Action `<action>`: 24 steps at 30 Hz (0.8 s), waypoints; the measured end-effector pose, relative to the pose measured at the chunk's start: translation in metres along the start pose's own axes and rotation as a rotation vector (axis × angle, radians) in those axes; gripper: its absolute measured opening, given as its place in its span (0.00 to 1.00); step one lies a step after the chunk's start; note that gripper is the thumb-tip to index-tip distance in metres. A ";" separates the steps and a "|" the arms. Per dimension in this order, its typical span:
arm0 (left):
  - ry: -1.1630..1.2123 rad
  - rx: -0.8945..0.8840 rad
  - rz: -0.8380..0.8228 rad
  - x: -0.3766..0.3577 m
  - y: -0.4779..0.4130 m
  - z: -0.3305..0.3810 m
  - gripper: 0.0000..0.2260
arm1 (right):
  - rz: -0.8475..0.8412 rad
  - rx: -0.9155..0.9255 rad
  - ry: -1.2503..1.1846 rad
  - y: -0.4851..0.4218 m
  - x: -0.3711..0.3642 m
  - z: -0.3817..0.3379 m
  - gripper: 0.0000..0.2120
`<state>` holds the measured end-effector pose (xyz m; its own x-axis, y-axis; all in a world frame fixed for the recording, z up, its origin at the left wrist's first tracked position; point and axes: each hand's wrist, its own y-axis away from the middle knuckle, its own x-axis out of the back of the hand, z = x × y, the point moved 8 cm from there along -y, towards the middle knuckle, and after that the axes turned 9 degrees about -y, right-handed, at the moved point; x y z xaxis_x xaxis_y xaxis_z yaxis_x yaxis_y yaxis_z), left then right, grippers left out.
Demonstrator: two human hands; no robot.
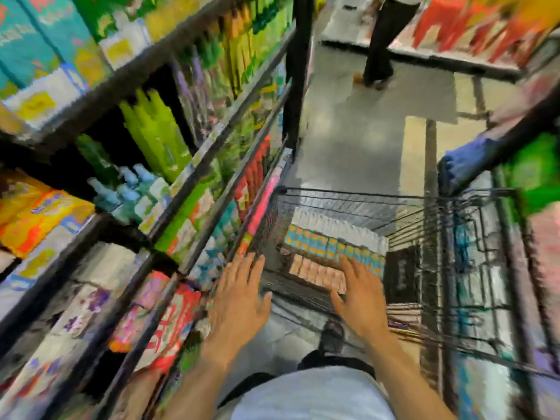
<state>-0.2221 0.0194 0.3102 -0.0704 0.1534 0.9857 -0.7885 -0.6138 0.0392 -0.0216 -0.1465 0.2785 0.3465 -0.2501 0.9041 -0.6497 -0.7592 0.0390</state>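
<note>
The picture is smeared by motion. A black wire shopping cart [409, 204] stands in front of me in a shop aisle. Inside it lies a shrink-wrapped pack of small bottles [333, 237] with white caps and blue-orange labels. My left hand [239, 298] hovers with spread, straight fingers near the cart's left rim and holds nothing. My right hand [360, 295] reaches with straight fingers over the near end of the pack; whether it touches the pack I cannot tell.
Dark metal shelves [169, 189] packed with bottles and bags run close along my left. Another person's legs [385, 43] stand at the far end of the aisle. More shelving with red goods [454, 28] is at the upper right. Grey floor [348, 140] lies ahead.
</note>
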 end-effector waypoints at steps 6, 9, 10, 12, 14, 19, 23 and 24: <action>0.040 -0.046 -0.067 -0.035 -0.073 0.079 0.33 | 0.008 -0.185 -0.077 -0.011 0.020 0.121 0.33; 0.054 -0.045 -0.093 -0.058 -0.107 0.116 0.32 | 0.004 -0.226 -0.146 -0.024 0.022 0.171 0.31; 0.055 -0.050 -0.106 -0.067 -0.117 0.127 0.32 | -0.005 -0.234 -0.169 -0.029 0.022 0.186 0.31; 0.044 -0.066 -0.152 -0.087 -0.136 0.151 0.31 | -0.024 -0.270 -0.198 -0.038 0.021 0.212 0.31; 0.032 -0.072 -0.230 -0.107 -0.152 0.174 0.30 | -0.046 -0.335 -0.204 -0.044 0.019 0.233 0.30; 0.051 -0.104 -0.435 -0.162 -0.180 0.219 0.31 | -0.081 -0.450 -0.314 -0.051 -0.007 0.266 0.31; 0.077 -0.085 -0.565 -0.217 -0.202 0.235 0.30 | -0.207 -0.547 -0.364 -0.057 -0.050 0.287 0.34; 0.078 -0.085 -0.599 -0.230 -0.206 0.237 0.30 | -0.214 -0.566 -0.368 -0.058 -0.058 0.290 0.35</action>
<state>0.1017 -0.0726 0.1139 0.3582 0.5111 0.7814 -0.7507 -0.3400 0.5665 0.1923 -0.2620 0.1004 0.6472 -0.3934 0.6529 -0.7591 -0.4105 0.5052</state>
